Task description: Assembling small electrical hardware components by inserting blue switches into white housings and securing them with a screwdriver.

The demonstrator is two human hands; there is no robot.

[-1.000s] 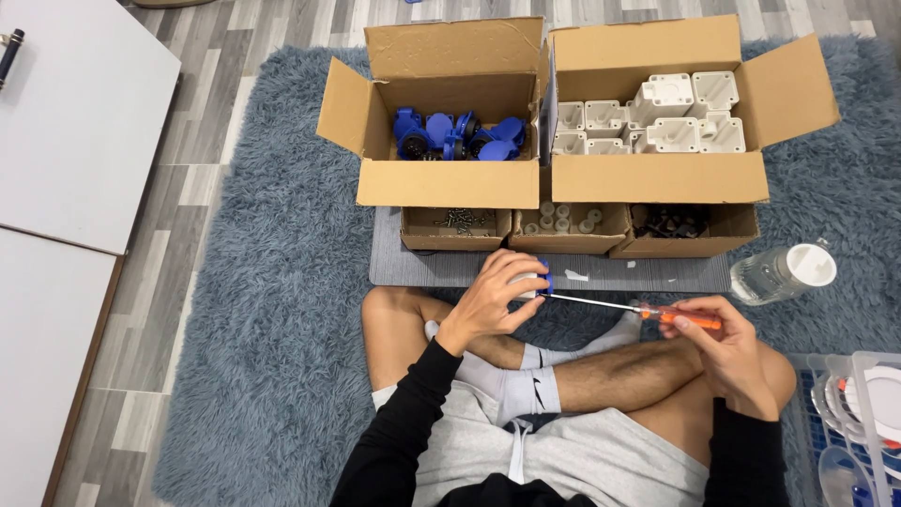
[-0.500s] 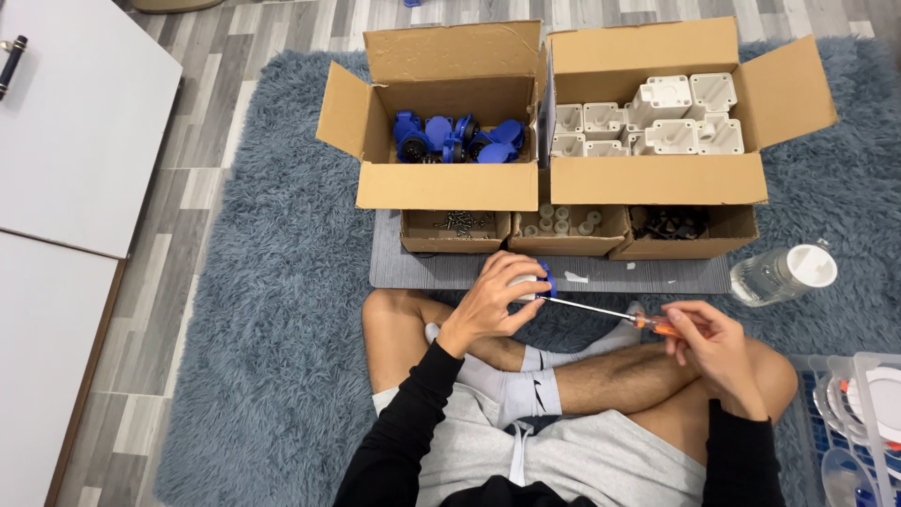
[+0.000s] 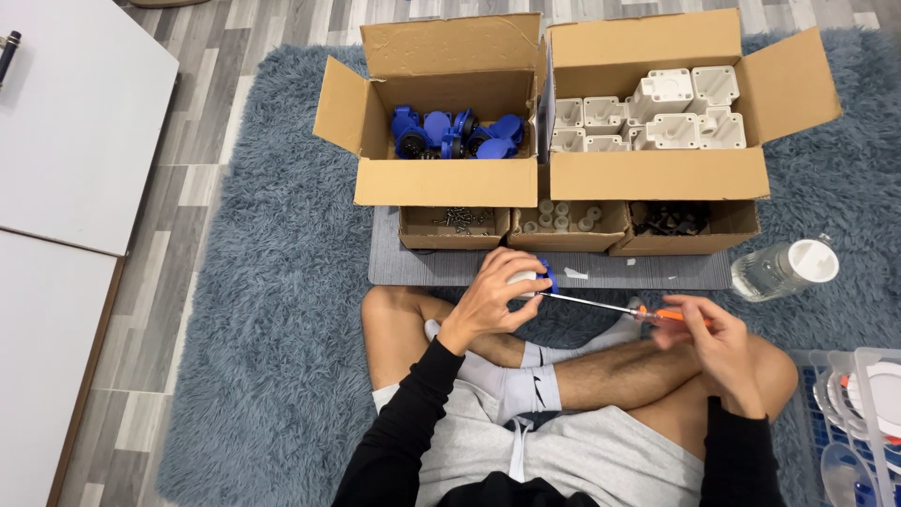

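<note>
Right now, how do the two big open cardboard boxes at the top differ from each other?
The left box holds blue, rounded parts; the right box holds white, blocky square parts. The left box is narrower and less full; the right box is wider and its parts pile up higher toward the right. Both are brown cardboard, flaps open, standing side by side on the grey-blue rug behind three smaller trays.

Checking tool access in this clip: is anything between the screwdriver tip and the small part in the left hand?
Nothing visible does. The screwdriver, held at its orange handle by the right hand, runs clear above the legs to the white-and-blue part gripped in the left hand. The contact point itself is hidden by the fingers.
</note>
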